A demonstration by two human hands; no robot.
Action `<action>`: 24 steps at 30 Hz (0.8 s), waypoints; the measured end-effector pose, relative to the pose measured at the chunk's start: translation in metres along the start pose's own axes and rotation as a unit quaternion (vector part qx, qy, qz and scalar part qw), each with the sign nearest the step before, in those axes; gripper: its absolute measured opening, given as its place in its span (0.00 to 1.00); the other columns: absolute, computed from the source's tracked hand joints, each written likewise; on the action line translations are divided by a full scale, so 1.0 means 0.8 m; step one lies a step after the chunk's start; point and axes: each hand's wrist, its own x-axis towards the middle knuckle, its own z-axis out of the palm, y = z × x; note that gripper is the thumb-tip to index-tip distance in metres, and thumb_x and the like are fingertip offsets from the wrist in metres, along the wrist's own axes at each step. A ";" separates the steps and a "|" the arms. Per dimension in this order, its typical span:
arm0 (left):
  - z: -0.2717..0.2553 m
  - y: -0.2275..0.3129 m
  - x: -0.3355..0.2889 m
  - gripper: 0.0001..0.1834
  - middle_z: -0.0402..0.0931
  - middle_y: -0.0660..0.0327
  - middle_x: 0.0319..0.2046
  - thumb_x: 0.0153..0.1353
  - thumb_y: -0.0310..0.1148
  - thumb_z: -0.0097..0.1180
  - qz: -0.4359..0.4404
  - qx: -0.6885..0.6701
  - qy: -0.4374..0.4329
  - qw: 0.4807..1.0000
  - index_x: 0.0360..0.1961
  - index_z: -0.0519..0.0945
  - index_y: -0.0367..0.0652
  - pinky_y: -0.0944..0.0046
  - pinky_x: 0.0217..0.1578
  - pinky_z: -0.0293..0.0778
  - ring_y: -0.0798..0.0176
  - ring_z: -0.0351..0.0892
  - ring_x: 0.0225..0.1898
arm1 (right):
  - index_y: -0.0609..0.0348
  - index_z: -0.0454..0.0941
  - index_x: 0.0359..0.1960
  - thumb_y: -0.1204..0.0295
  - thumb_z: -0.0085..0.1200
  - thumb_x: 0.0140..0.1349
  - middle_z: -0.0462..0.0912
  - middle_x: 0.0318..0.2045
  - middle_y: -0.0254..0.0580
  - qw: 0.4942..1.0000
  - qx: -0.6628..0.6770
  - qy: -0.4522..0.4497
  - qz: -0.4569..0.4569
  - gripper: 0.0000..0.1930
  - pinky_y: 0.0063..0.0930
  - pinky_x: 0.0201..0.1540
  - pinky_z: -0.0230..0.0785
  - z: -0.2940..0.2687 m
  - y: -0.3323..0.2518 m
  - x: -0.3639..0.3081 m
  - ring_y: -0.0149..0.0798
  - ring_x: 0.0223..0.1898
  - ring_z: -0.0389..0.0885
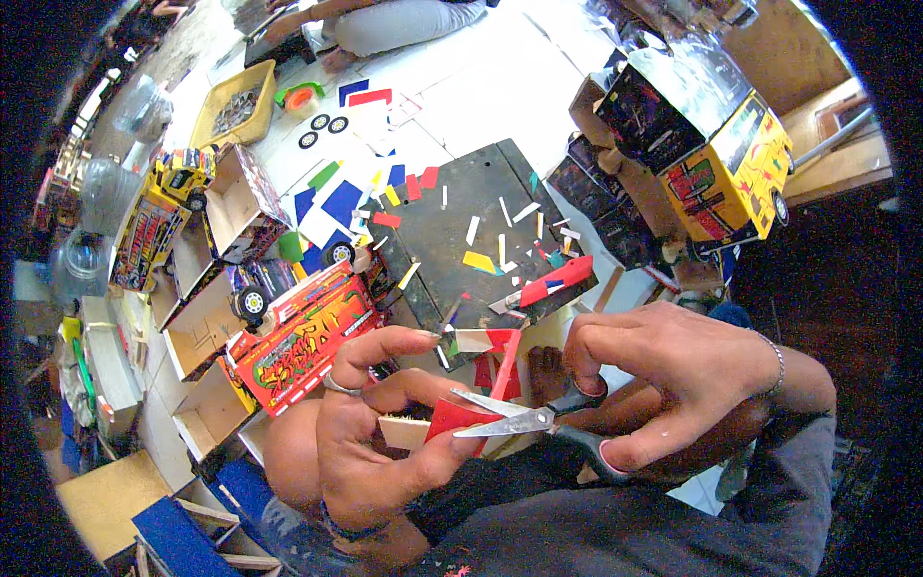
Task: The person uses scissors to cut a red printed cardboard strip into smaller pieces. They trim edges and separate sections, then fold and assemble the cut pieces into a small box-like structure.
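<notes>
Between the thumb and fingers of my left hand (370,452) is a small wooden piece (404,432) with a red sheet (452,416) on it. My right hand (678,370) grips scissors (527,421) with dark handles, thumb and fingers in the loops. The scissor blades are parted, and their tips reach over the red sheet. A narrow red strip (507,363) sticks up from beside the blades. Just beyond my hands lies a dark board (428,240) strewn with coloured scraps. A red cutter knife (560,282) rests along its near right edge.
At left stand a red toy truck (303,338), a yellow toy truck (146,240) and open wooden boxes (204,409). Another yellow toy truck (726,188) is at right. Farther off are loose wheels (320,122), a yellow basin (205,117) and another person's leg (409,27).
</notes>
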 end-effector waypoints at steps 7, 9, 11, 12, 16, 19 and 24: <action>-0.005 -0.007 0.005 0.40 0.84 0.50 0.39 0.52 0.17 0.67 0.006 -0.003 -0.009 1.000 0.64 0.58 0.32 0.66 0.44 0.80 0.59 0.86 0.41 | 0.61 0.71 0.37 0.53 0.67 0.55 0.76 0.34 0.43 1.000 -0.012 0.005 -0.006 0.25 0.39 0.38 0.73 -0.001 0.004 0.000 0.49 0.35 0.80; -0.007 -0.007 0.006 0.41 0.84 0.50 0.38 0.52 0.18 0.68 0.012 0.027 -0.012 0.999 0.64 0.58 0.32 0.65 0.44 0.80 0.58 0.86 0.40 | 0.61 0.71 0.37 0.53 0.68 0.55 0.76 0.34 0.43 1.000 -0.013 0.006 -0.004 0.25 0.39 0.37 0.73 -0.001 0.005 0.001 0.49 0.35 0.80; -0.009 -0.008 0.008 0.41 0.84 0.50 0.38 0.52 0.18 0.68 0.021 0.048 -0.018 0.998 0.64 0.58 0.32 0.65 0.43 0.81 0.58 0.87 0.40 | 0.60 0.70 0.37 0.53 0.68 0.55 0.76 0.34 0.42 1.000 -0.015 0.005 0.001 0.25 0.39 0.37 0.72 -0.001 0.005 0.002 0.49 0.34 0.80; -0.010 -0.008 0.008 0.41 0.84 0.50 0.38 0.52 0.18 0.68 0.021 0.047 -0.019 0.998 0.64 0.58 0.32 0.65 0.43 0.81 0.58 0.87 0.40 | 0.60 0.70 0.37 0.53 0.68 0.55 0.76 0.34 0.42 1.000 -0.008 0.005 0.000 0.25 0.39 0.36 0.72 -0.002 0.005 0.002 0.49 0.34 0.80; -0.010 -0.012 0.008 0.41 0.85 0.50 0.39 0.52 0.17 0.68 0.007 0.022 -0.016 1.000 0.64 0.58 0.33 0.65 0.43 0.81 0.58 0.87 0.40 | 0.60 0.70 0.36 0.53 0.68 0.55 0.76 0.33 0.42 1.000 -0.002 -0.003 0.012 0.25 0.39 0.36 0.72 -0.003 0.005 0.002 0.49 0.34 0.80; -0.010 -0.012 0.008 0.41 0.85 0.50 0.39 0.52 0.16 0.68 -0.003 0.000 -0.013 1.000 0.64 0.57 0.33 0.66 0.42 0.81 0.58 0.87 0.41 | 0.59 0.70 0.36 0.53 0.68 0.55 0.76 0.33 0.41 1.000 -0.005 0.010 -0.005 0.24 0.39 0.35 0.72 -0.003 0.007 0.003 0.49 0.34 0.80; -0.009 -0.012 0.010 0.42 0.85 0.51 0.39 0.53 0.16 0.68 -0.006 -0.022 -0.014 1.000 0.65 0.57 0.34 0.67 0.43 0.81 0.60 0.87 0.41 | 0.59 0.71 0.36 0.53 0.68 0.55 0.76 0.33 0.41 1.000 -0.017 0.022 -0.004 0.24 0.38 0.34 0.73 -0.004 0.005 0.003 0.49 0.34 0.81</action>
